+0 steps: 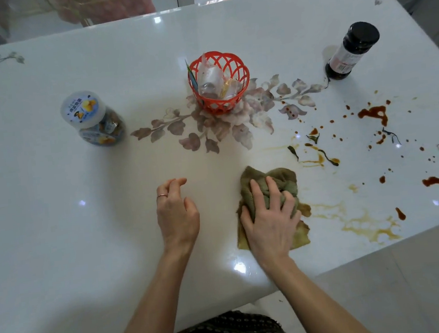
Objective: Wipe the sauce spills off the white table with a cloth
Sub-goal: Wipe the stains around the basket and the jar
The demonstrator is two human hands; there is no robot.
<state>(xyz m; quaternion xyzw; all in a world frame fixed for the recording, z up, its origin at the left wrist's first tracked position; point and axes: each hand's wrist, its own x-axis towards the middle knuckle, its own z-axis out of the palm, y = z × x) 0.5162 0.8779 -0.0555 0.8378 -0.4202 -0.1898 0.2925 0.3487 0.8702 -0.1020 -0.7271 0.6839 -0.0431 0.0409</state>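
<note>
White glossy table (111,232) with a printed flower pattern, seen from above, tiled floor beyond the right edge. Right hand (270,220) is palm-down on the cloth (282,181), fingers spread and pressing it to the tabletop, not wrapped round it. Left hand (178,219) is just left of it over bare table, fingers loosely curled, holding nothing.

Cloth sits near the front edge, right of centre, at the left border of the mess. Dark sauce spills (372,113) are scattered to its right and farther back, most untouched. Thin yellowish streaks (365,224) run toward the front-right edge.

Risks, as judgement:
- Cloth's near-right corner is already brown, so more passes may smear the sauce rather than lift it.
- Blobs lie close to the right and front edges — an outward stroke could push sauce onto the floor.
- Dark bottle (350,52) stands upright at the back of the spill zone, and a wide sweep could tip it.
- Small dark leafy bits (293,153) among the drops may drag and streak.

Cloth look: olive-green, soft and thin, crumpled — bunched into folds at the far end under the fingertips, flatter toward the wrist. Probably damp at the stained corner, so it needs refolding to a clean face.

Also on the table: red basket (219,85) at centre, lidded jar (94,119) to the left.
</note>
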